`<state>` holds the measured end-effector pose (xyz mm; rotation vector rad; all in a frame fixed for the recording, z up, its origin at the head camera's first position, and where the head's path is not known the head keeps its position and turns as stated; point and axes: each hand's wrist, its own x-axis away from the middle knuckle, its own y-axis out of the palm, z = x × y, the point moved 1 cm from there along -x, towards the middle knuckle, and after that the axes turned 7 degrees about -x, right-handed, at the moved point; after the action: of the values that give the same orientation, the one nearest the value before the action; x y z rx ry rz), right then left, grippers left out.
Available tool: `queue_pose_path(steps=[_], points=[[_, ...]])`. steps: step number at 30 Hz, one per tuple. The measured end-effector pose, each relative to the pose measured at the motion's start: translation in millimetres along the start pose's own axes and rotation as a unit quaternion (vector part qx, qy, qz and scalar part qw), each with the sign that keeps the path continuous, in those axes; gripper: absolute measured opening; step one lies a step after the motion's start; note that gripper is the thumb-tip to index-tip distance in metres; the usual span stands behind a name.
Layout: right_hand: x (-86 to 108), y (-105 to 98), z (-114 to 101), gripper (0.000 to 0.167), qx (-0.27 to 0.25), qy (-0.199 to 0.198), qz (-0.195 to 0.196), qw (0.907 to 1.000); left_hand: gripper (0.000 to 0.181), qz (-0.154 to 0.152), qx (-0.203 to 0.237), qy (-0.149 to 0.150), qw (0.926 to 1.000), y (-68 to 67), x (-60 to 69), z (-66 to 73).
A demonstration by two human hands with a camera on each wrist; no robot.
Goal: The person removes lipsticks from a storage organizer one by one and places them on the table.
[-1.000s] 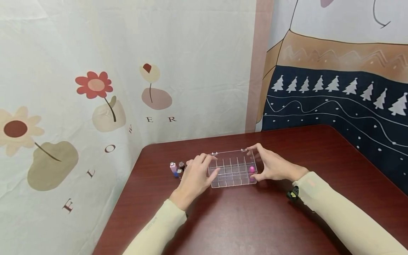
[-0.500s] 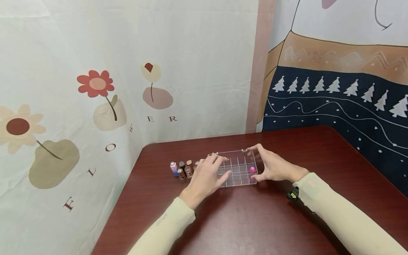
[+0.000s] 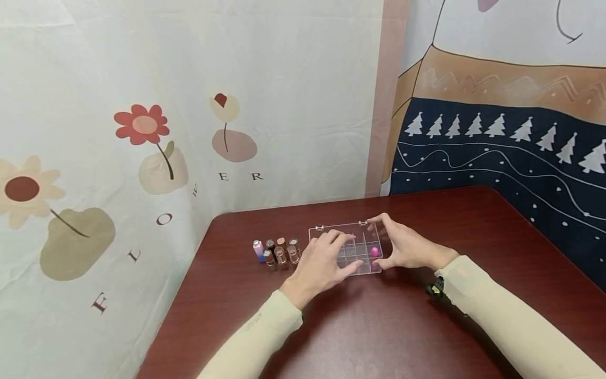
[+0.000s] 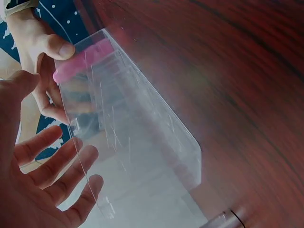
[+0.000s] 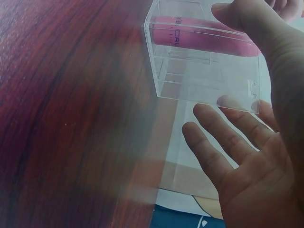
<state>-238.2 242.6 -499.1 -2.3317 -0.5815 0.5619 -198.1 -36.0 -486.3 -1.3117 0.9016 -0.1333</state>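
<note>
A clear plastic compartment box (image 3: pixel 347 259) stands on the table, its dividers showing. Inside its right-end compartment is a pink tube (image 5: pixel 204 37) with dark lettering, probably a lipstick. My right hand (image 3: pixel 407 245) grips that end of the box, thumb at the front corner and fingers at the back. Above the left and middle compartments is my left hand (image 3: pixel 322 263), fingers spread and loosely bent, holding nothing. In the left wrist view the left fingertips (image 4: pixel 90 154) overlap the box's edge; whether they touch it I cannot tell.
Left of the box, several small lipstick-like tubes (image 3: pixel 281 257) stand close together, brown and clear ones beside a pink-and-blue one (image 3: pixel 258 251). The dark red table (image 3: pixel 360 326) meets patterned wall cloths (image 3: pixel 303 105) at its back and sides.
My left hand has moved to the right across the box, uncovering more of the small tubes and the box's left end. The right hand and the box have stayed in place.
</note>
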Motion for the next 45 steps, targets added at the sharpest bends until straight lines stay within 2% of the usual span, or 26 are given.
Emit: queue_pose_path(steps=[6,13,22,28,34,40,45], points=[[0.4,0,1,0.106,0.006,0.006,-0.002,1.0,0.064,-0.016,0.008,-0.013,0.9998,4.9,-6.1,10.3],[0.6,0,0,0.106,0.016,-0.006,0.001,0.9998,0.07,-0.04,0.019,-0.017,0.9989,10.5,-13.9,19.4],[1.6,0,1,0.114,0.024,-0.014,0.005,0.9996,0.069,-0.069,0.049,-0.024,0.9961,16.6,-24.5,32.4],[1.6,0,1,0.116,0.025,-0.018,0.007,0.9995,0.057,-0.084,0.077,-0.046,0.9925,19.8,-28.4,37.9],[1.7,1,1,0.107,0.031,-0.025,0.014,0.9991,0.037,-0.088,0.099,-0.054,0.9897,21.7,-32.4,40.2],[1.8,1,1,0.1,0.04,-0.038,0.024,0.9982,0.018,-0.066,0.098,-0.034,0.9924,20.9,-35.4,41.9],[1.9,1,1,0.1,0.039,-0.038,0.025,0.9982,0.014,-0.057,0.094,-0.025,0.9936,20.2,-36.5,43.2]])
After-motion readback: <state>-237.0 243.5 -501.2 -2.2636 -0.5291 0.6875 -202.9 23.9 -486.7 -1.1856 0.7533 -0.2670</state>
